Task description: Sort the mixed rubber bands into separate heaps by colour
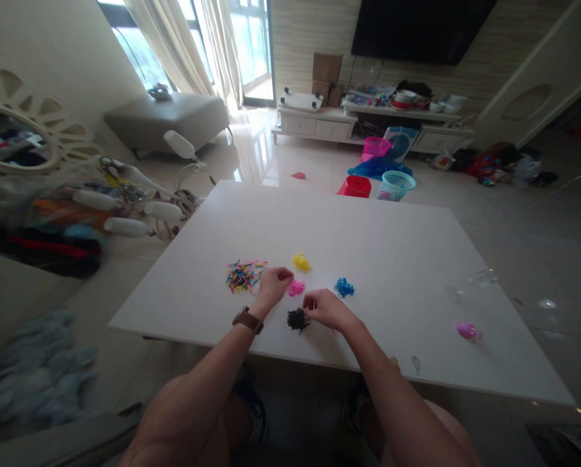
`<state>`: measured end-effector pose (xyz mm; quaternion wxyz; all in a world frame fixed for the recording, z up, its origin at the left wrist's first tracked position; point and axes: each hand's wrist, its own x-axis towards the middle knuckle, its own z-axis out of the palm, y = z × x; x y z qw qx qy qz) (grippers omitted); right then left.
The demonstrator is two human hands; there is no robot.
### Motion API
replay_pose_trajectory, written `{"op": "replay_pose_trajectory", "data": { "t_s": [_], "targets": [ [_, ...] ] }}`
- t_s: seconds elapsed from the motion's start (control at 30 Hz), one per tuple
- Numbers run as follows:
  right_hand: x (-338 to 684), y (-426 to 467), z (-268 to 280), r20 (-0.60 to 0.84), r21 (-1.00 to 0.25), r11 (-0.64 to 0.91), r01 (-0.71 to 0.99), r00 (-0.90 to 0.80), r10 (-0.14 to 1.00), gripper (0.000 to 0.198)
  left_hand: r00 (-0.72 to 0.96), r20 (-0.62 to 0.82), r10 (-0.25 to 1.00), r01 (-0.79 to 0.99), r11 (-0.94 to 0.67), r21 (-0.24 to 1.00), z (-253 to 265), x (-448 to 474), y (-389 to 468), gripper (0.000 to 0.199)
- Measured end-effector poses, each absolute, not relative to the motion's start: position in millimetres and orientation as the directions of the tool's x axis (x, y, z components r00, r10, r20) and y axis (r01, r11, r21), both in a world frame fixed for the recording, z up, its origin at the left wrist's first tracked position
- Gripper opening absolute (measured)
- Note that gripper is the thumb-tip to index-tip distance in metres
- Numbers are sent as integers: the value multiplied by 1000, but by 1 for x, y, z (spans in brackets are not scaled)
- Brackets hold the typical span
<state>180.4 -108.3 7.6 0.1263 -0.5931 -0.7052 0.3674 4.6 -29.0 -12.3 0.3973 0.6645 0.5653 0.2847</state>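
Observation:
Small loops that look like rubber bands lie in piles on the white table (388,246). My left hand (273,285), with a dark watch (248,320) at its wrist, hovers beside the pink pile (296,287), its fingertips pinched together. What they hold, if anything, is too small to tell. My right hand (327,308) is closed in a pinch at the right edge of the black pile (296,319); its fingertips hide whatever is between them. To the left lies a mixed-colour pile (242,276). The yellow pile (301,262) sits farther back, and the blue pile (343,287) right of the pink one.
A pink-purple object (468,330) lies toward the table's right end. Near the front edge is a small clear item (415,363). Beyond the far edge stand a red container (356,186) and a mint basket (395,185). A lamp with white shades (164,211) borders the left side.

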Motion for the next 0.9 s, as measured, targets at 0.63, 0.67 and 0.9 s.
{"op": "replay_pose_trajectory", "data": {
  "t_s": [0.63,0.67,0.9],
  "targets": [
    [184,-101,17,-286,-580,27,814,-235,929,15,339,-115,934,662,-150,734,-6,-5,-26,10],
    [182,-100,16,-290,-582,24,813,-236,928,15,338,-114,934,657,-147,740,-7,-5,-25,11],
    [177,-99,14,-280,-584,46,810,-254,926,13,275,-104,956,679,-117,725,1,-36,-7,17]
  ]
}}
